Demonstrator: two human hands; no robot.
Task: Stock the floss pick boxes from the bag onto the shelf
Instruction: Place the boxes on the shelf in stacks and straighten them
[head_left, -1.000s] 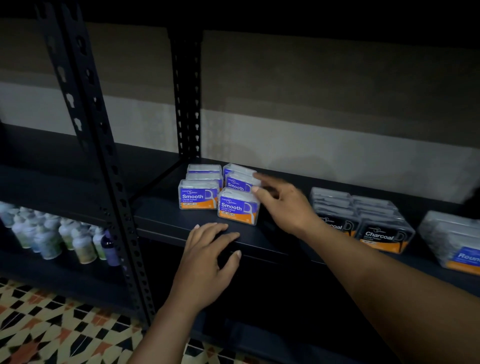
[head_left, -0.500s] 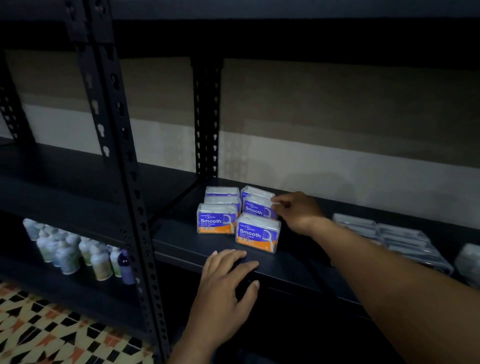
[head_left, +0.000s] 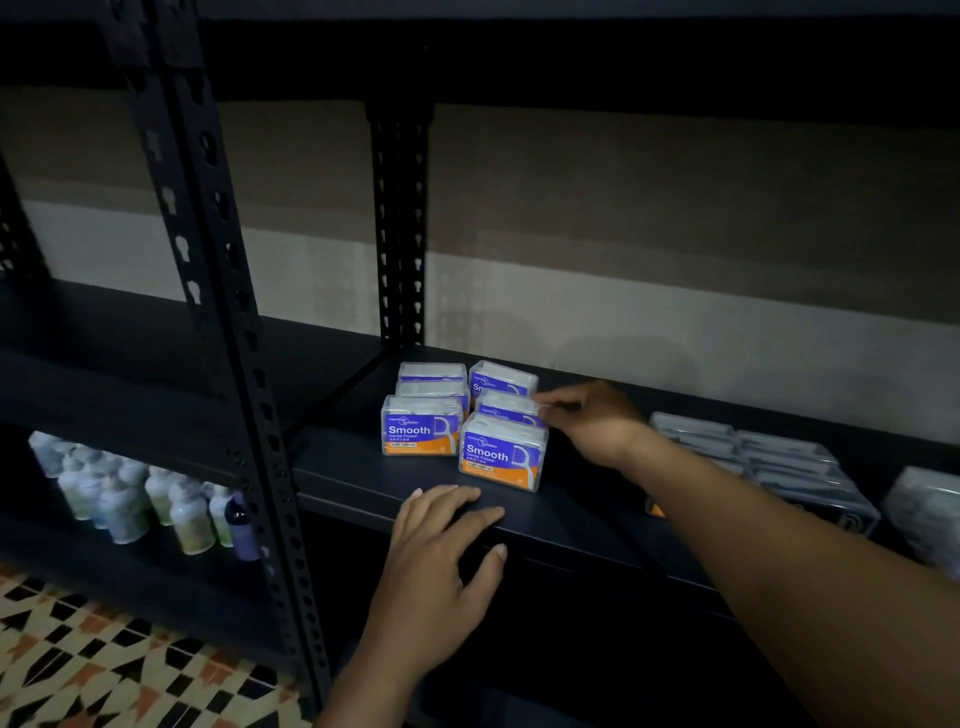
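Several clear floss pick boxes with blue and orange "Smooth" labels stand in two short columns on the dark shelf (head_left: 358, 480). The left front box (head_left: 421, 428) faces squarely forward; the right front box (head_left: 503, 457) sits a little nearer and slightly skewed. My right hand (head_left: 592, 426) reaches in from the right, and its curled fingertips pinch the right end of the middle box (head_left: 506, 407) in the right column. My left hand (head_left: 441, 561) lies flat on the shelf's front edge, fingers spread, holding nothing. The bag is out of view.
More clear boxes with dark labels (head_left: 769, 462) fill the shelf to the right, under my forearm. A perforated black upright (head_left: 223, 312) stands at the left. Small bottles (head_left: 135, 499) crowd a lower shelf at the left. Patterned floor tiles (head_left: 78, 665) show below.
My right hand went from resting beside the front right box to pinching the box behind it. The view tilted up and moved closer. My left hand stayed on the shelf edge.
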